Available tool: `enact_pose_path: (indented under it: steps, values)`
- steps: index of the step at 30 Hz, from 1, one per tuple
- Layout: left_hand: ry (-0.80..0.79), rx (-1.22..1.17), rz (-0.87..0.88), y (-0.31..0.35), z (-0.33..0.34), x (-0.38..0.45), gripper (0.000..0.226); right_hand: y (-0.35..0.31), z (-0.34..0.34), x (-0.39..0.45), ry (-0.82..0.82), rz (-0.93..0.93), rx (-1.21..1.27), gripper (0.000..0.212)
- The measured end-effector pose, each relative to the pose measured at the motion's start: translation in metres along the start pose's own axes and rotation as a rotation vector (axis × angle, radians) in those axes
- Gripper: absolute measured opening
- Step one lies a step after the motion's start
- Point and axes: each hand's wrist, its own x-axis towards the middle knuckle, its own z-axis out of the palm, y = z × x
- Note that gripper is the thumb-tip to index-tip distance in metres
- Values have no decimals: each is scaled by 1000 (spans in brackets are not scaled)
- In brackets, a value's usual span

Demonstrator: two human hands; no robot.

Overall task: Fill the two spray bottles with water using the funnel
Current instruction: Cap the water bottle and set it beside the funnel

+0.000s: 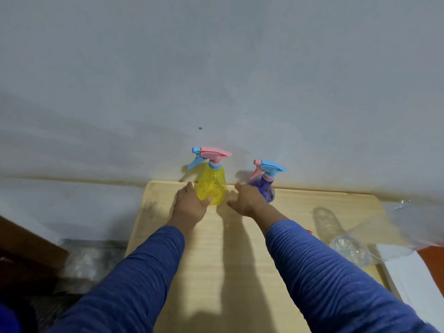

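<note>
Hands reach out over a light wooden table (pixel 216 272) that stands against a grey wall (pixel 216 68). Both arms wear blue ribbed sleeves (pixel 134 272).

The left hand (pixel 188 204) holds the yellow spray bottle (pixel 211 188). Its fingers go round the far left side of the bottle and its thumb (pixel 206 201) presses on the near side, so the fat belly of the bottle sits inside the curl of the hand. The bottle stands up straight at the back edge of the table, close to the wall. Above the hand is the bottle's pink top with a blue tip and a blue trigger (pixel 209 156), pointing left.

The right hand (pixel 246 200) is at the purple spray bottle (pixel 266 192). This hand is a bit blurry. Its fingers look spread out and curved, and the bottle sits just to the right of them, partly hidden behind the hand. I cannot tell if the fingers are really gripping it or only touching it. The purple bottle also stands up at the back of the table, and its blue top with a pink tip and pink trigger (pixel 269 168) rises above the hand.

The two bottles are near each other, with a small gap between them, and the right hand's fingers reach into that gap.

Well to the right of the right hand, a clear plastic bottle (pixel 341 239) lies on the table, blurry. Past it are some clear plastic wrap (pixel 396 219) and a white thing (pixel 408 272) at the table's edge. To the left of the left arm, a dark brown thing (pixel 26 246) sits low down.
</note>
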Motion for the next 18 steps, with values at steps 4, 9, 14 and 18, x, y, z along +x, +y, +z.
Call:
enact_pose_path:
  steps: [4, 9, 14, 18]
  values:
    - [-36, 197, -2, 11, -11, -11, 56, 1, -9, -9, -90, 63, -260, 43]
    - [-17, 341, 10, 33, -23, -26, 40, 9, -21, -20, -57, 82, -315, 42]
    - [19, 429, 22, 59, -27, -48, 28, 21, -52, -61, -32, 90, -259, 35]
    - [-11, 507, 19, 84, -23, -76, 24, 47, -71, -95, 48, 49, -283, 22]
